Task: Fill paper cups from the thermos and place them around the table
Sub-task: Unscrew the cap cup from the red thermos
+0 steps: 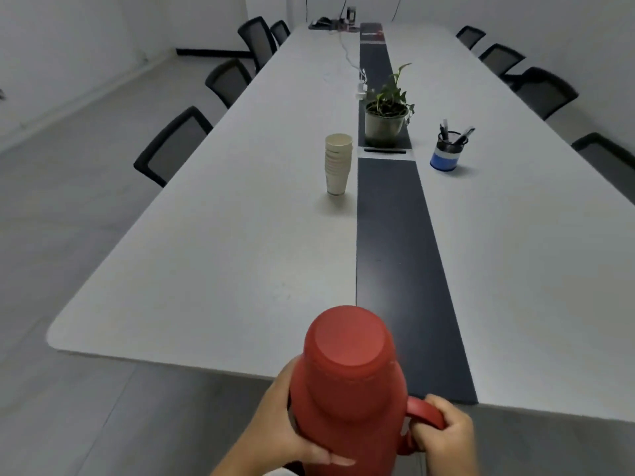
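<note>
Red plastic fills the near edge of the view: the thermos (350,389) is held upright just short of the near end of the long white table (223,252), its cap still on. The left hand (285,427) wraps the left side of the body, fingers curled across the front and low down. The right hand (443,438) is clenched round the handle (426,415), which sticks out to the right. Both hands are low on the thermos, one on each side, with the cap rising above them.

Farther up the table, well apart from the hands, a stack of paper cups (338,163) stands upright, just left of the dark strip (395,252) that runs down the middle. Beyond it on the strip sits a potted plant (386,118), and to the right a blue pen holder (446,152) with pens. Black chairs (171,146) line both long sides.
</note>
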A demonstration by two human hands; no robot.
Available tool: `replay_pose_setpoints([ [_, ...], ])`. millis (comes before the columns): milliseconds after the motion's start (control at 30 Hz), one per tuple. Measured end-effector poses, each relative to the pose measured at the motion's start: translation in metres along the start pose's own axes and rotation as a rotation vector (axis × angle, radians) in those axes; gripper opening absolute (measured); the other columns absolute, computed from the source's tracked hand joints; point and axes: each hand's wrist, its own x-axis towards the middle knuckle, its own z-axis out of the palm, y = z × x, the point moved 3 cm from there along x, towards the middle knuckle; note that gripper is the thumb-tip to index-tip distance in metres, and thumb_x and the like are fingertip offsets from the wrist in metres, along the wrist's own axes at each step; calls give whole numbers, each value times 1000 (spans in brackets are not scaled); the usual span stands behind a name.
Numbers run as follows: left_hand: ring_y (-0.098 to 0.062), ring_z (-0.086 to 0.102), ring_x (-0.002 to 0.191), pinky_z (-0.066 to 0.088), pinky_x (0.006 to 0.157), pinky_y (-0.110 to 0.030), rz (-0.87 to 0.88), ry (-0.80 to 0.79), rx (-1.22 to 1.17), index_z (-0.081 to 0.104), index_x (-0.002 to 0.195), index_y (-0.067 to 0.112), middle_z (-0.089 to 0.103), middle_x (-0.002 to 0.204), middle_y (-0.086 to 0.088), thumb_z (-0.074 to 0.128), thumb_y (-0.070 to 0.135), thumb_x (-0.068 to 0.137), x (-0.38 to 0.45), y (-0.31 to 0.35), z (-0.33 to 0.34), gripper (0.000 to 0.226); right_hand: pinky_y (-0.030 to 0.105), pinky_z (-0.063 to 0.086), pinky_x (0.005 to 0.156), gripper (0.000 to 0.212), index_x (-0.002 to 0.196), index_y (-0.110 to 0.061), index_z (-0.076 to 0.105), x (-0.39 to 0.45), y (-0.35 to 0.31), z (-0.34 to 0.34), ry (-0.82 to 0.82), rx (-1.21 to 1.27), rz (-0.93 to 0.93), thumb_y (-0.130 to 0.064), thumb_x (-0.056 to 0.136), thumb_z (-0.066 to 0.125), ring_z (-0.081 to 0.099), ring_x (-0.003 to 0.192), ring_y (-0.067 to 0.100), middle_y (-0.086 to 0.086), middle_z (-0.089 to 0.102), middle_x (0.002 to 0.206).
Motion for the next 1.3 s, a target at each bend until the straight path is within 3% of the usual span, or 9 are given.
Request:
replay_pose_setpoints([
  [200,8,47,118,39,88,-6,54,-6,4,33,123,52,50,127,28,89,30,31,99,16,-73,110,14,25,32,17,28,-12,38,71,-52,76,-27,12,-40,2,36,44,30,29,5,-3,29,30],
  [300,12,41,121,35,87,0,70,-50,-9,29,125,61,42,131,35,91,26,41,131,17,-87,110,14,27,32,31,28,-9,44,103,-62,94,-12,-32,-24,13,48,52,34,30,9,2,32,31],
  [433,6,45,121,40,92,-11,15,-22,-19,29,124,59,46,131,30,92,32,34,170,14,-107,113,16,33,35,24,33,-8,41,154,-63,121,-68,-69,2,11,45,47,35,32,13,0,31,31],
  [533,6,48,118,41,89,-7,-4,25,-20,31,120,60,50,125,32,92,25,33,203,11,-135,112,38,44,47,25,34,-11,41,196,-67,158,-149,-69,13,11,44,48,36,40,20,-3,31,33],
  [733,2,52,114,43,87,-10,7,116,16,36,122,45,53,125,19,85,22,31,281,11,-208,106,37,45,48,18,32,-15,41,268,-90,246,-257,24,5,0,41,44,39,35,12,-1,34,34],
  [900,-2,54,111,43,87,-13,44,66,97,32,122,48,54,125,11,80,24,32,348,7,-274,105,37,43,51,13,41,-9,38,316,-97,317,-209,104,-11,1,40,44,38,50,26,0,31,42],
  [1100,1,50,115,43,96,-19,91,-6,144,31,121,49,51,126,15,81,25,33,403,-2,-331,105,44,43,55,17,39,-13,37,349,-96,378,-105,111,-32,3,38,44,41,54,27,-6,32,37],
  [1200,9,46,115,40,91,-8,120,-51,142,31,118,56,48,126,25,81,27,33,420,0,-347,104,40,44,52,21,40,-13,37,357,-100,394,-77,72,-44,6,41,45,41,54,26,-2,32,40],
  [1300,13,44,116,37,87,-1,158,-94,142,32,113,67,48,122,37,81,27,34,432,4,-360,101,39,46,53,26,52,1,43,360,-99,404,-63,-4,-49,26,58,42,45,53,28,10,35,54],
])
